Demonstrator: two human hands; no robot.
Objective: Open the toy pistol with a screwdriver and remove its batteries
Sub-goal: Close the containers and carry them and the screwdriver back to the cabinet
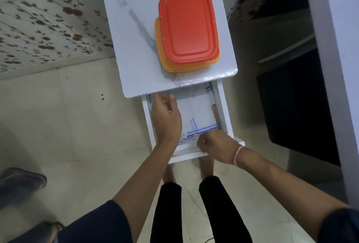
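drawer search: no pistol or screwdriver in sight

head view. item one: small white table (132, 35) with a marble-look top, standing on a pale tiled floor. item two: red-lidded container (187, 23) stacked on an orange container (165, 62), both on the right half of the tabletop, clear of the drawer below, probably so the drawer can be worked without disturbing them. item three: white drawer (223, 107), pulled out toward the person from under the near edge of the top. item four: white cloth with blue stripes (198, 114), lying flat in the drawer and covering most of its floor.

left hand (166, 118): over the left side of the drawer, palm down, fingers loosely curled and reaching toward the far end under the tabletop; it grips nothing visible, and whether the fingertips touch the cloth cannot be told.

right hand (215, 146): at the near right corner of the drawer, fingers bent down at the near edge of the cloth; whether it pinches the cloth or only rests on the drawer front cannot be told.

toy pistol, screwdriver, batteries: none in view. by judgement, the person is hunting for them in the drawer, and the opening step is not yet begun.
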